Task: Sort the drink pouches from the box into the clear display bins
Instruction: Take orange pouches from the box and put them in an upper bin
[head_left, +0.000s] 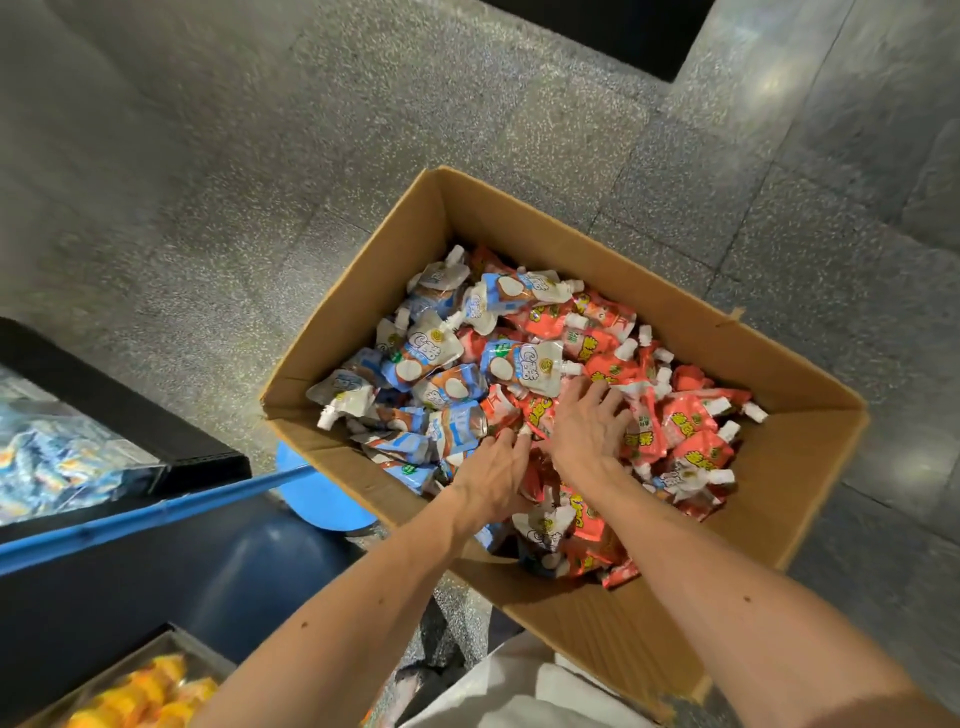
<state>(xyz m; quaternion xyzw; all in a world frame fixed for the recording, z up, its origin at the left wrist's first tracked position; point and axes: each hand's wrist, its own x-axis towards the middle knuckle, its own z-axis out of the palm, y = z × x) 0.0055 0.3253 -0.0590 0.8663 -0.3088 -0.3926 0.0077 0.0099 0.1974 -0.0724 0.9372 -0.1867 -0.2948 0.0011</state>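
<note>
Bare left hand (493, 470), bare right hand (587, 431); forearms (727, 587) uncovered to elbow, few small dark moles on each. Creased white garment (519, 691) at bottom edge of view.

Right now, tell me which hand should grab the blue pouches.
Left, probably. The left hand lies right beside the blue pouches, while the right hand rests spread on the red pouches.

Lighting: dim, overhead; glare patches on floor (779, 88) upper right. Quality: motion blur left and bottom edges; wide-angle bending at borders; box (597, 249) centre sharp.
</note>
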